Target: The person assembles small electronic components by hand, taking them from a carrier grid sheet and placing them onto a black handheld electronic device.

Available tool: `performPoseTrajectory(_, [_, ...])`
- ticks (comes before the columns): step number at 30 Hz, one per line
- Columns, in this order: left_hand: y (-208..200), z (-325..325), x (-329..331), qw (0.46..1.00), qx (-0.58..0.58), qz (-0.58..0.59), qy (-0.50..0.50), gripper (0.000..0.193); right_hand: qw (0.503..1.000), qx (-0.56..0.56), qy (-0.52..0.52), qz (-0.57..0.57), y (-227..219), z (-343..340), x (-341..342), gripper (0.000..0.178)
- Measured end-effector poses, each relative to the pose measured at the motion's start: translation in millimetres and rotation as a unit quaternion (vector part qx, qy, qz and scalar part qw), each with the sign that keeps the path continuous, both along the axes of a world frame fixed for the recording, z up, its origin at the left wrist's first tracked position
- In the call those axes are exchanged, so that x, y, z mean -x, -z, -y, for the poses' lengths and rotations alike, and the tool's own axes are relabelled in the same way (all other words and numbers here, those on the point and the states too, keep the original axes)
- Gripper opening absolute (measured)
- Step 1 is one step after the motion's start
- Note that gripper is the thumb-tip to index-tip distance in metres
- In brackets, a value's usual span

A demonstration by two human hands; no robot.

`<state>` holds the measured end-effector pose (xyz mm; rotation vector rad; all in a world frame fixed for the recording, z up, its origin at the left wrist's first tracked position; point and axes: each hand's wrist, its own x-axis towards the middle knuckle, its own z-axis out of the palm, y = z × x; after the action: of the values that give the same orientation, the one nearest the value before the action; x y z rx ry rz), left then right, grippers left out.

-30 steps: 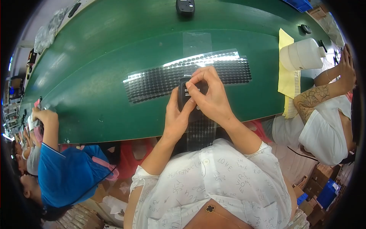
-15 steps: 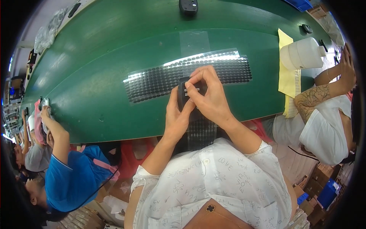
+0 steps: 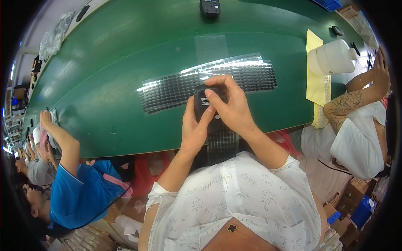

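Note:
A black computer mouse [image 3: 203,107] is held underside up between my two hands, over the near part of the green table. My left hand [image 3: 194,128] is closed round its left side, the thumb lying on the underside. On the right side my right hand [image 3: 232,106] grips it, index finger curled at the far end and thumb pressing the underside near that end. A pale label and a small round light spot show on the mouse. Just beyond lie clear sheets [image 3: 167,93] with rows of black oval pads. Whatever is under my right thumb is hidden.
Another black mouse [image 3: 210,8] lies underside up at the table's far edge. To the right are yellow sheets [image 3: 315,85] and a white plastic bottle [image 3: 333,58]. A co-worker in blue [image 3: 79,196] sits left; another person's tattooed arm [image 3: 345,104] is at right.
My right thumb and index finger have shifted slightly on the mouse, and more of its label and underside shows. The co-worker in blue at left has moved an arm.

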<state>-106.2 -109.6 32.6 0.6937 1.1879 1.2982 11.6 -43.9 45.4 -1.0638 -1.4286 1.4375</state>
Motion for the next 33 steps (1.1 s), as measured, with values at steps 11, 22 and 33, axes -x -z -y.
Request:
performPoseTrajectory(11, [-3,-1,10,0.998,-0.008,-0.054,0.019,0.035,0.994,0.070,-0.022,-0.084,1,-11,3,0.019])
performPoseTrajectory(22, [-37,10,37,0.930,-0.266,-0.239,0.084,0.051,0.935,-0.330,-0.020,0.130,-50,-8,-26,0.014])
performPoseTrajectory(33, [-60,19,36,0.893,-0.292,-0.330,0.094,0.053,0.852,-0.475,-0.111,0.189,-74,-23,-35,0.021])
